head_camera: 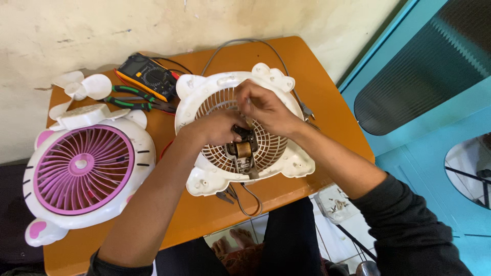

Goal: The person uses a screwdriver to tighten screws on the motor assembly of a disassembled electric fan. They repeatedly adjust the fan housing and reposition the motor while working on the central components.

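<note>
At the far left of the desk (302, 56) lies the fan's front cover (84, 171), white with a pink grille, already off and set aside. Behind it sit the detached white blades (82, 87), green-handled pliers (130, 98) and a yellow multimeter (146, 75) with its leads.

At the middle lies the rear housing (204, 92), grille up, with the small motor (243, 148) exposed at its centre. So the fan looks well taken apart; the motor is not yet out, and a grey cord (245, 42) runs from behind the housing.

The left hand (220, 128) is curled, fingers pressed against the motor's upper left side. The right hand (261, 105) sits just above it, fingertips drawn together as if pinching something small; what that is cannot be made out.

To the right, below the desk edge, a clear bag (335, 203) holds small parts, likely screws. The hands hide the motor's top and its wiring, and the housing's underside is out of sight.
</note>
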